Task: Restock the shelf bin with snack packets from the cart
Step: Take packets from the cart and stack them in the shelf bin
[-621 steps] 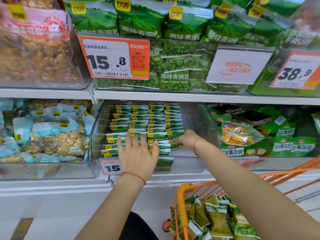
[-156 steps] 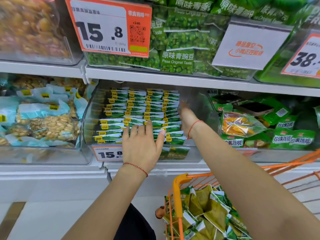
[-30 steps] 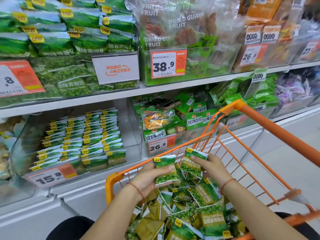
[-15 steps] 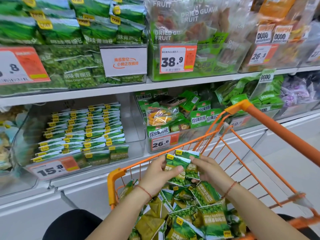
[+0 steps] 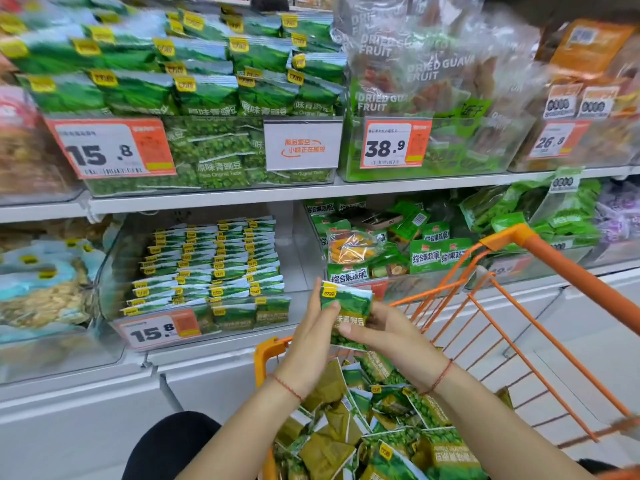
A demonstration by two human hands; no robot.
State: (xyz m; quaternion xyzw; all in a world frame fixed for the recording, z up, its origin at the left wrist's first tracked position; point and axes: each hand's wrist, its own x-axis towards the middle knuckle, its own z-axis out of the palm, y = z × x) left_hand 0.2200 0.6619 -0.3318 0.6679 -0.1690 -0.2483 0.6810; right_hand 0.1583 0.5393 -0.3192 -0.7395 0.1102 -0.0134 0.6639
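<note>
Where hands sat lower, left hand (image 5: 309,344), right hand (image 5: 384,336) now lift packets (image 5: 347,311) above cart (image 5: 540,251).

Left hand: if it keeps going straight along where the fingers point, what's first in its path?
The left hand, gripping a small stack of packets with the right hand, points up toward the shelf. Probably the clear front wall of the bin, at its right end, comes first; depth is hard to judge.

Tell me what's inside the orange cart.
The orange cart holds a loose heap of green pea snack packets, some flipped to their olive backs. The cart's bottom and any packets lower down are covered by the heap.
</note>
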